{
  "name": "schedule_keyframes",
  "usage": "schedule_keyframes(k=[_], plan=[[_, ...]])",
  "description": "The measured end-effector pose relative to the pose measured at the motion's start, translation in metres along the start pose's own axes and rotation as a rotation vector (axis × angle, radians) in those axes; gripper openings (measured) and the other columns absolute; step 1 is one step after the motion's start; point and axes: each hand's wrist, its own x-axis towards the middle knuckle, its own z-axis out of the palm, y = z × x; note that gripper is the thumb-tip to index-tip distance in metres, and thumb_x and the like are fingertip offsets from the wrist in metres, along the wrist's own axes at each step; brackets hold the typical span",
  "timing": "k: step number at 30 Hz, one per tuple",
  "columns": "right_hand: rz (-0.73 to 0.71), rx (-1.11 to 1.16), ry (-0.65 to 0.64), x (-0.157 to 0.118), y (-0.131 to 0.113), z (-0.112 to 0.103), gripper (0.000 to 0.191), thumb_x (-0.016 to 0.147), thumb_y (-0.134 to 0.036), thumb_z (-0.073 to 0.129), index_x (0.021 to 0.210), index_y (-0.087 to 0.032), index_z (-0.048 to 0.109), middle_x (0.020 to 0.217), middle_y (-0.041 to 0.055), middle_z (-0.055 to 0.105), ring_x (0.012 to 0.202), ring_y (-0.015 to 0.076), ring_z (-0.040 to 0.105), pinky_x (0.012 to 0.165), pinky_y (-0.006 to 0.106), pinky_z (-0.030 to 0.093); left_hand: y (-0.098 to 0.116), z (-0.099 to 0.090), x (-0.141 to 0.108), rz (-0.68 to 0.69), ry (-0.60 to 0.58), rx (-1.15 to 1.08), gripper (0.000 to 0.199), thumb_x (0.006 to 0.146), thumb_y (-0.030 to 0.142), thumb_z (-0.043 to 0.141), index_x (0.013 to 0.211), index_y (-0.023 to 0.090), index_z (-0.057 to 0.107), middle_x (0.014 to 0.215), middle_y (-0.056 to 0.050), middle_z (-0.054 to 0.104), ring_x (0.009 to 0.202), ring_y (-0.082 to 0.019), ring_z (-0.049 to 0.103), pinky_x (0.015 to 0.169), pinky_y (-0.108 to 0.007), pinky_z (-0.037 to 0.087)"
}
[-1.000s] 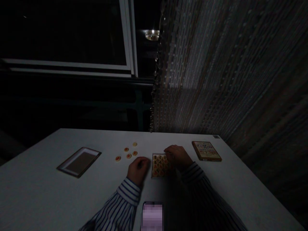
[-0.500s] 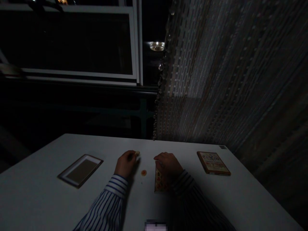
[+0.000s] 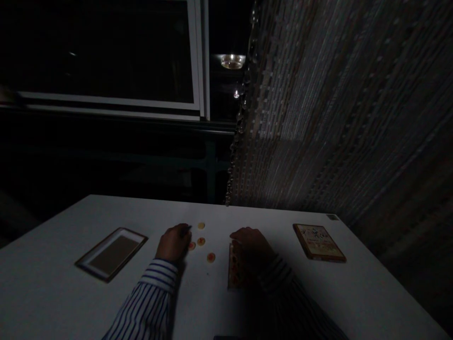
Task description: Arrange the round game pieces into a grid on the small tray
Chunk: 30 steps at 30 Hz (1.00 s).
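My left hand [image 3: 174, 242] is loosely curled above the table, its fingers in shadow, with nothing visible in it. Beside its fingertips lie round cream game pieces that look like Chinese chess discs: a plain-looking one [image 3: 201, 225], one with a red mark [image 3: 201, 241], and another [image 3: 191, 246] partly hidden by the hand. A further red-marked disc [image 3: 211, 257] rests closer to me. Over a small open box of pieces [image 3: 233, 274], my right hand [image 3: 253, 245] grips the far end and hides much of it. Red-marked discs show inside.
An open, shallow box lid or tray [image 3: 115, 255] lies at the left of the white table [image 3: 198, 302]. A flat printed box [image 3: 319, 242] lies at the right. Behind the table hang a bead-string curtain [image 3: 300, 118] and a dark window. The room is dim.
My left hand has let go of a disc and drawn back to the left; several discs now lie beside it. My right hand stays at the box. The camera view has shifted slightly.
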Motion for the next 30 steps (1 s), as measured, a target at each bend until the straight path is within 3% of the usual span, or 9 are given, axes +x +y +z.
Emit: schedule_keyframes(k=[6, 16, 22, 30], plan=[[-0.012, -0.003, -0.002, -0.002, 0.001, 0.0, 0.027, 0.082, -0.026, 0.044, 0.102, -0.023, 0.061, 0.101, 0.0038, 0.064, 0.089, 0.0187, 0.056, 0.077, 0.031, 0.04, -0.002, 0.001, -0.001, -0.028, -0.06, -0.025, 0.031, 0.078, 0.034, 0.047, 0.103, 0.021, 0.059, 0.095, -0.006, 0.068, 0.09, -0.019, 0.062, 0.075, -0.026, 0.044], [-0.008, -0.026, 0.046, -0.005, 0.005, -0.003, 0.027, 0.082, -0.025, 0.044, 0.103, -0.023, 0.061, 0.099, 0.0041, 0.064, 0.089, 0.0184, 0.056, 0.076, 0.031, 0.04, -0.008, 0.01, 0.001, -0.017, -0.027, -0.022, 0.031, 0.079, 0.035, 0.044, 0.102, 0.021, 0.06, 0.094, -0.007, 0.068, 0.088, -0.02, 0.062, 0.075, -0.027, 0.043], [0.01, -0.025, 0.076, -0.005, 0.006, -0.003, 0.026, 0.082, -0.025, 0.045, 0.101, -0.023, 0.061, 0.098, 0.0031, 0.065, 0.089, 0.0177, 0.057, 0.077, 0.03, 0.04, -0.008, 0.009, 0.002, -0.003, 0.017, -0.089, 0.04, 0.079, 0.042, 0.042, 0.107, 0.018, 0.057, 0.098, -0.01, 0.066, 0.09, -0.022, 0.061, 0.076, -0.029, 0.045], [0.002, -0.042, 0.08, -0.005, 0.01, -0.003, 0.026, 0.082, -0.024, 0.045, 0.101, -0.022, 0.061, 0.098, 0.0044, 0.065, 0.088, 0.017, 0.057, 0.077, 0.029, 0.041, 0.011, -0.006, -0.004, 0.038, 0.13, -0.303, 0.043, 0.077, 0.047, 0.044, 0.106, 0.017, 0.056, 0.099, -0.009, 0.066, 0.088, -0.021, 0.062, 0.074, -0.03, 0.048]])
